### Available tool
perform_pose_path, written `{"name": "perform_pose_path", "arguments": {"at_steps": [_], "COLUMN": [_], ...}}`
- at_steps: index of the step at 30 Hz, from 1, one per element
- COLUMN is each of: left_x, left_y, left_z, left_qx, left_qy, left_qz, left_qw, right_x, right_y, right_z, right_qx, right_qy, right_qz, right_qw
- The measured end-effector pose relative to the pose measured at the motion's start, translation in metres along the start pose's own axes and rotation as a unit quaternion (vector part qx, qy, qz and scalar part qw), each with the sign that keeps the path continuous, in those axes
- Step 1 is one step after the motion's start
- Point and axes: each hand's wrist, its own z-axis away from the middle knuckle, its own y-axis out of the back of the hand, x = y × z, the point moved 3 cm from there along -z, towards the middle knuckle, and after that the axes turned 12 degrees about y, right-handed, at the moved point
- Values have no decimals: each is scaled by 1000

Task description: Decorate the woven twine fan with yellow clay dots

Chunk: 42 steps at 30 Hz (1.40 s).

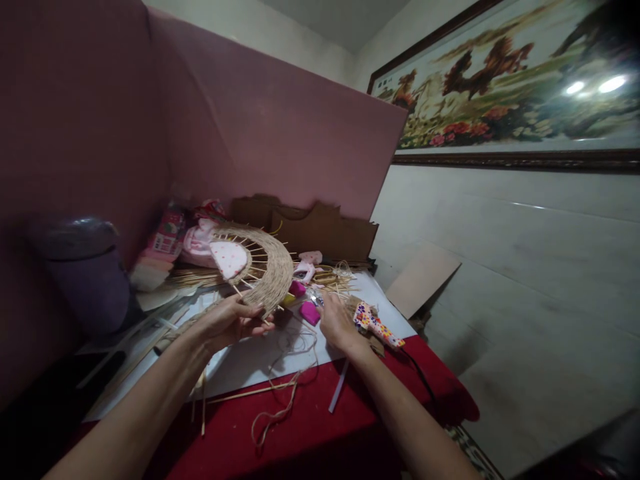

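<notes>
My left hand [245,320] grips the lower edge of a half-ring woven from tan twine [277,263] over thin sticks. The sticks fan out from a small rounded pad of pink-dotted white cloth [230,259] at its centre. My right hand [336,321] reaches down among small things on the table, its fingers mostly hidden behind its own back. By its fingertips lie a magenta piece [310,313] and something shiny and silvery that I cannot make out. A flower-patterned glue gun [377,325] rests just right of that hand. Loose twine [293,393] trails below, between my arms.
White paper [250,368] covers part of the red tabletop [320,427]. A clear glue stick [339,387] and a thin stick [253,392] lie near the front. A purple container [90,287] stands at left. Torn cardboard [325,230] leans behind, against a pink panel [280,127].
</notes>
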Motion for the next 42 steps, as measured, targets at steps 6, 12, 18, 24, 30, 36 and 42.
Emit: {"name": "perform_pose_path", "arguments": {"at_steps": [6, 12, 18, 24, 30, 36, 42], "left_x": [2, 2, 2, 2, 2, 4, 2], "left_y": [-1, -3, -3, -1, -3, -8, -4], "left_z": [1, 1, 1, -1, 2, 6, 2], "left_qx": [-3, -21, -10, -15, -12, -26, -20], "left_qy": [-1, -5, -8, -5, -6, -14, -8], "left_qz": [-4, -5, -19, -25, -28, -38, -24], "left_qw": [1000, 1000, 1000, 1000, 1000, 999, 999], "right_x": [55, 114, 115, 111, 109, 103, 100], "right_y": [37, 28, 19, 20, 21, 24, 32], "right_z": [25, 53, 55, 53, 53, 56, 67], "right_qx": [-2, -67, -46, -30, -54, -37, 28], "right_qy": [-61, -99, -107, -122, -102, -125, -157], "right_qz": [51, -46, -65, -8, -2, 18, -13], "right_qw": [997, 992, 991, 992, 993, 991, 987]}}
